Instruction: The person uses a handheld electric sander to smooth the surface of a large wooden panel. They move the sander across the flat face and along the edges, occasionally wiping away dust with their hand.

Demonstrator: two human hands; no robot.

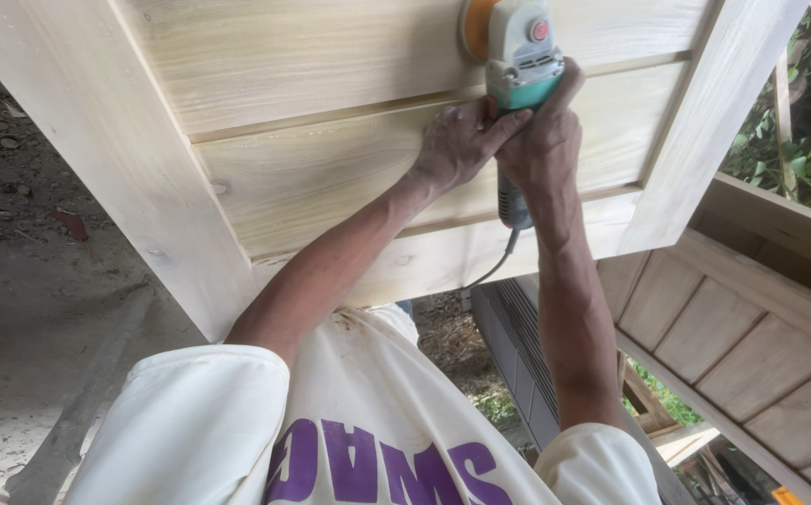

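Pale wood door panel (pixel 312 178) w/ sander (pixel 517 56) on top

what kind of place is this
Likely an open-air carpentry workshop: both hands grip a power sander on an unfinished wooden door panel, more panelled woodwork stands nearby, over a dirt floor.

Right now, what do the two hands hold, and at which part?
Both hands hold a grey and teal sander: the right hand wraps its body, and the left hand steadies the same body from the side.

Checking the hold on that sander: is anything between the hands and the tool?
Nothing visible. The left hand and right hand both wrap the sander directly, its orange disc against the wooden panel.
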